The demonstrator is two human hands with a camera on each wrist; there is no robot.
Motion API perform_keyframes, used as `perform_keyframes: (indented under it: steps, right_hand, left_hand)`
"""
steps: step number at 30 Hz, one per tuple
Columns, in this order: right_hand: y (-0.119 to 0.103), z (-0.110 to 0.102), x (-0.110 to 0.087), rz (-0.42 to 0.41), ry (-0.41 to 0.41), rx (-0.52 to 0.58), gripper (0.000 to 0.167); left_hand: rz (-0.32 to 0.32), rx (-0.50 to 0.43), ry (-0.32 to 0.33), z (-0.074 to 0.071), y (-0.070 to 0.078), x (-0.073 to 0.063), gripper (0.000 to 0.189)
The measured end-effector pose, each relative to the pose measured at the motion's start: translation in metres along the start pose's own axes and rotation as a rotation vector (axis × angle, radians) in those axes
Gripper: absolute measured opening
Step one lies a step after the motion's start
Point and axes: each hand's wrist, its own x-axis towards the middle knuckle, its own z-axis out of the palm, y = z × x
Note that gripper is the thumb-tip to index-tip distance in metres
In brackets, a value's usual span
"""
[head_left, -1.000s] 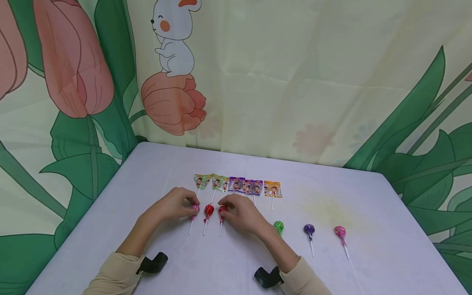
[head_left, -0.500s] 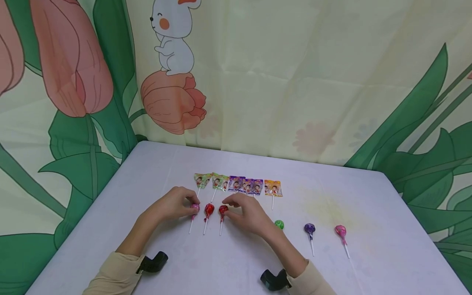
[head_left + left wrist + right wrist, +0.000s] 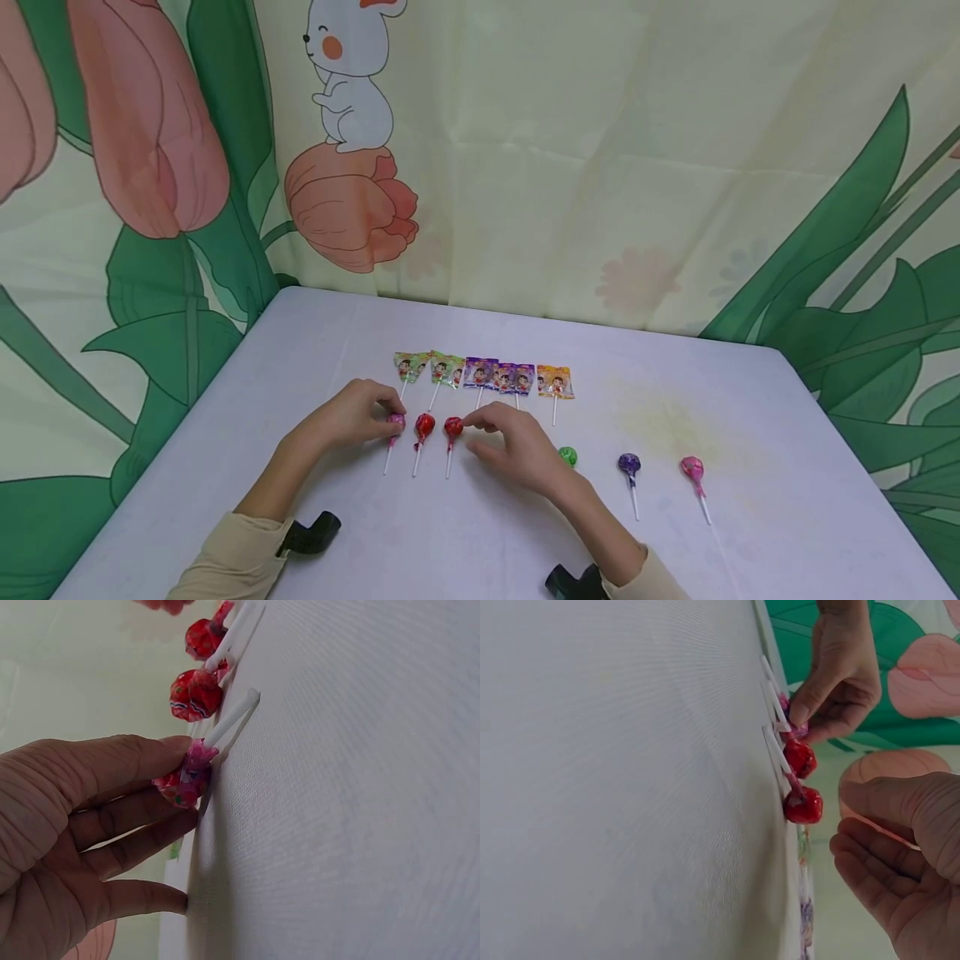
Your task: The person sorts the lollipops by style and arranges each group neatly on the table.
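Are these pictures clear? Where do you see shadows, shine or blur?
Head view: fairly even, soft light over the tabletop; left wrist view: dimmer, with a soft shadow on the tabletop beside the left hand, which pinches a pink lollipop; right wrist view: scene tipped sideways, small glints on the red lollipops, candy packets too blurry to read.

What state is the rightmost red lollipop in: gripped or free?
Free: the right wrist view shows a gap between the red lollipop and the right hand.

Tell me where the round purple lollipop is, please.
In the head view, the purple lollipop lies right of centre, between the green lollipop and a pink lollipop.
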Motion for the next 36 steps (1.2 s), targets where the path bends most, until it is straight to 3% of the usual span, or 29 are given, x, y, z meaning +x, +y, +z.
perform_keyframes:
  steps: [36]
  right_hand:
    - [0.018,-0.023,-0.044,0.012,0.111,-0.052,0.026]
  left_hand:
    - [-0.007,-0.011,-0.002,0.0,-0.001,0.0,0.009]
